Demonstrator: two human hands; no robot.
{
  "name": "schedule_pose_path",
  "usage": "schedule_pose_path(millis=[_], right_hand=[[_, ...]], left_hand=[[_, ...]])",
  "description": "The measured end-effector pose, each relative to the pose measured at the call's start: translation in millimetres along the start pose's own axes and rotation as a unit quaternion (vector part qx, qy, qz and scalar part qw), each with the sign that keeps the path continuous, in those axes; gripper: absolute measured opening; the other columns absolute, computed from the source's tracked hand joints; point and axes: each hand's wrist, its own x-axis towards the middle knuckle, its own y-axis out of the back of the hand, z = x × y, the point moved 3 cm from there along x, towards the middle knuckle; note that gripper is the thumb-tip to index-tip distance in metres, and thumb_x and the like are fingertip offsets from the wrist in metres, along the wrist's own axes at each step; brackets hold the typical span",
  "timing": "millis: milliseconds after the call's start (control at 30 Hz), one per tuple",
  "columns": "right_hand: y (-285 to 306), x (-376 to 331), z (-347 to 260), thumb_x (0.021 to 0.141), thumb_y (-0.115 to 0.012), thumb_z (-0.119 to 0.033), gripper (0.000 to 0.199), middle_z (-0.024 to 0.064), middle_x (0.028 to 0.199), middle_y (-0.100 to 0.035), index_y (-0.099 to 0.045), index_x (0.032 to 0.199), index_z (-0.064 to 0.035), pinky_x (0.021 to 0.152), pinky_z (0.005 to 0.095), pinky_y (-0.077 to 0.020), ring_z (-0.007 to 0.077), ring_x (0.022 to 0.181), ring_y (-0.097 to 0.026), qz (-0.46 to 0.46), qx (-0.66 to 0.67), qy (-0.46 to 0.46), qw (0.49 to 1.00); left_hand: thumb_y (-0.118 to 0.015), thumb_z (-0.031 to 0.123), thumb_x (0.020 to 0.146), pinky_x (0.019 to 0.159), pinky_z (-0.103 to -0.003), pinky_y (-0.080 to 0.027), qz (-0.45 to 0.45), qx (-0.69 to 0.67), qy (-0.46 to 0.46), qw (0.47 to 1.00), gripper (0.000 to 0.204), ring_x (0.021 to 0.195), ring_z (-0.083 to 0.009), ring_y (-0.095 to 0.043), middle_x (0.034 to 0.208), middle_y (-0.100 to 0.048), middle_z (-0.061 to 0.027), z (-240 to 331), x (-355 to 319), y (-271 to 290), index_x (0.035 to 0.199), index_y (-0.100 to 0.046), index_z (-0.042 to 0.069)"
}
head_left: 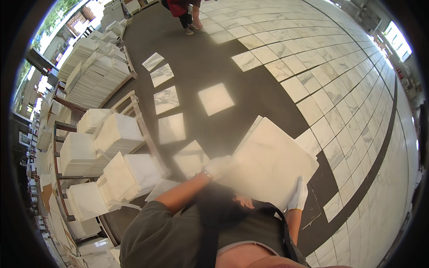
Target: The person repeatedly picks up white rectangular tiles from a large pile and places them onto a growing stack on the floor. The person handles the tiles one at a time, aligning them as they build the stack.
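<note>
You hold a small stack of white marble tiles [270, 163] in front of your chest, up off the floor. Your left hand [219, 166], in a white glove, grips the stack's left edge with its fingers closed around it. Your right hand [298, 195], also gloved, holds the lower right edge, fingers wrapped on the stack.

A lot of the work looks done. On your right, the dark floor [201, 71] is already covered by a big field of laid tiles [339, 89] in neat rows. A few loose tiles [215, 98] lie alone on the dark part, and a short line of tiles [166, 99] runs near the racks.

A wide dark patch is still bare, so many tiles are left to lay. More stacks wait on the wooden racks [111, 143] on your left. Another person [185, 11] stands far off at the top.
</note>
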Motion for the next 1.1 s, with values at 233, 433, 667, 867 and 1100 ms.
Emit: schedule_pose_path(millis=[233, 433, 667, 867, 1100], right_hand=[[-49.7, 182.0, -23.2, 0.099, -0.064, -0.04, 0.05, 0.0079, 0.101, -0.07, -0.067, 0.119, 0.0063, 0.077, 0.0315, -0.0506, 0.0149, 0.087, -0.062, -0.077, -0.126, -0.09, 0.985], [-86.9, 276.0, 26.9, 0.094, -0.068, -0.049, 0.062, 0.0089, 0.097, -0.07, -0.069, 0.116, 0.0089, 0.074, 0.032, -0.0492, 0.0158, 0.083, -0.061, -0.088, -0.222, -0.192, 0.952], [-122.4, 379.1, 194.0, 0.091, -0.077, -0.04, 0.06, 0.0122, 0.11, -0.072, -0.064, 0.124, 0.0087, 0.082, 0.0325, -0.0551, 0.0182, 0.093, -0.068, -0.056, -0.292, -0.291, 0.909], [-181.6, 479.0, 342.1, 0.092, -0.075, -0.045, 0.064, 0.0127, 0.112, -0.071, -0.065, 0.124, 0.0102, 0.083, 0.0315, -0.0546, 0.0174, 0.093, -0.067, -0.014, -0.286, -0.336, 0.898], [-217.6, 600.8, 478.8, 0.09, -0.072, -0.056, 0.073, 0.0136, 0.111, -0.072, -0.067, 0.123, 0.0088, 0.085, 0.0337, -0.0512, 0.0218, 0.093, -0.065, -0.03, -0.298, -0.287, 0.91]], left_hand=[[-0.047, 0.049, 0.103, 0.081, -0.046, -0.05, 0.035, -0.025, 0.081, 0.996, 0.055, 0.091, -0.0387, -0.066, 0.1, -0.07, -0.0242, -19.1, 120.9, -0.4, 0.11, -0.066, -0.003], [-0.048, 0.052, 0.104, 0.073, -0.038, -0.049, -0.025, -0.229, 0.281, 0.932, 0.058, 0.075, -0.0237, -0.059, 0.084, -0.067, -0.0121, -81.3, 180.7, -29.8, 0.109, -0.067, -0.003], [-0.053, 0.054, 0.101, 0.067, -0.034, -0.047, -0.13, -0.278, 0.384, 0.871, 0.058, 0.072, -0.0165, -0.055, 0.083, -0.065, -0.006, -225.2, 305.5, -67.0, 0.103, -0.066, -0.003], [-0.048, 0.068, 0.097, 0.079, -0.039, -0.05, -0.155, -0.121, 0.34, 0.92, 0.077, 0.087, -0.0292, -0.065, 0.093, -0.07, -0.0199, -355.4, 432.2, -102.3, 0.106, -0.068, -0.006], [-0.056, 0.064, 0.097, 0.076, -0.035, -0.054, -0.097, -0.146, 0.349, 0.92, 0.073, 0.081, -0.0202, -0.067, 0.09, -0.07, -0.0164, -498.9, 526.9, -205.6, 0.106, -0.069, -0.007]])
